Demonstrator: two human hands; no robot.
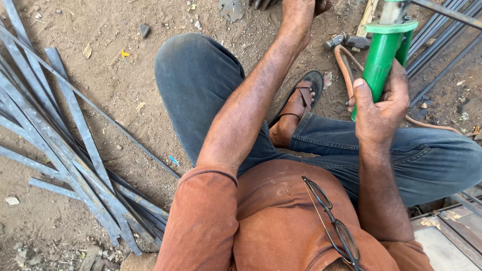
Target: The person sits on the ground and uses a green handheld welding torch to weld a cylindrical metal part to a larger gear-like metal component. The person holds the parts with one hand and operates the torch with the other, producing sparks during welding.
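Two bare hands work over dusty, pebbled ground. At two o'clock the right hand [381,108] wraps tightly around a smooth green cylindrical tool handle [382,60], its top cut off by the frame edge. At twelve o'clock the left hand [301,7] is mostly cropped, so I cannot tell its grip. Flat grey metal strips [70,150] lie piled at nine o'clock; an orange hose [344,65] curls behind the handle.

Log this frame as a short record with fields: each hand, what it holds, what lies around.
right hand: wrapped around the green handle, which stands upright
left hand: stretched forward, mostly cut off by the top edge; grip not visible
ground left: metal strips piled on the dirt
near handle: hammer, orange hose
on shirt: eyeglasses hanging
foot: brown sandal
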